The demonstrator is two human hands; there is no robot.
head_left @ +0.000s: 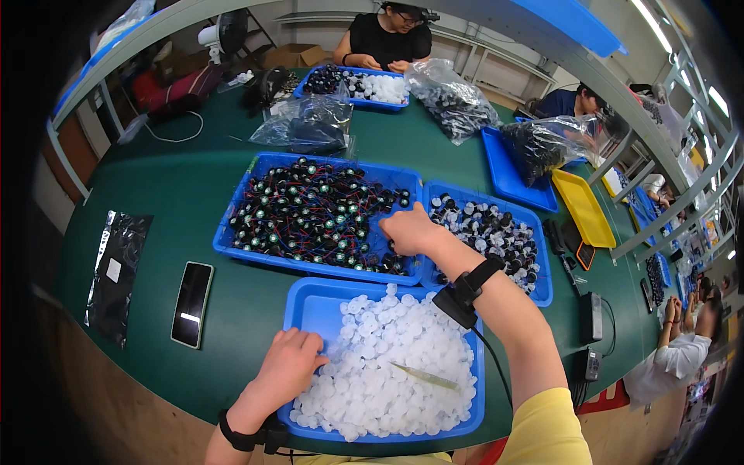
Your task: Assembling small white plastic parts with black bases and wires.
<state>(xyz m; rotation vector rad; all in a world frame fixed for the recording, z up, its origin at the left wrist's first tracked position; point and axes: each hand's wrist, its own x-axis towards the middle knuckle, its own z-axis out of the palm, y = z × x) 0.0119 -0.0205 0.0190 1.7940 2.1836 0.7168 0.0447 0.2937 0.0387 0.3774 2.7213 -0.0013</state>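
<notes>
White translucent caps [387, 364] fill the near blue tray [310, 298]; the left hand [288, 364] rests curled at their left edge, holding nothing visible. The right hand [409, 230] reaches forward, fingers dipped into the wired black parts [314, 217], grip hidden.

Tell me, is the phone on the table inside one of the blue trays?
No, the phone lies flat on the green table, left of the blue tray of white caps.

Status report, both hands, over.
Left hand on white caps in near blue tray. Right hand reaching into tray of wired black parts. Nothing blocking.
</notes>
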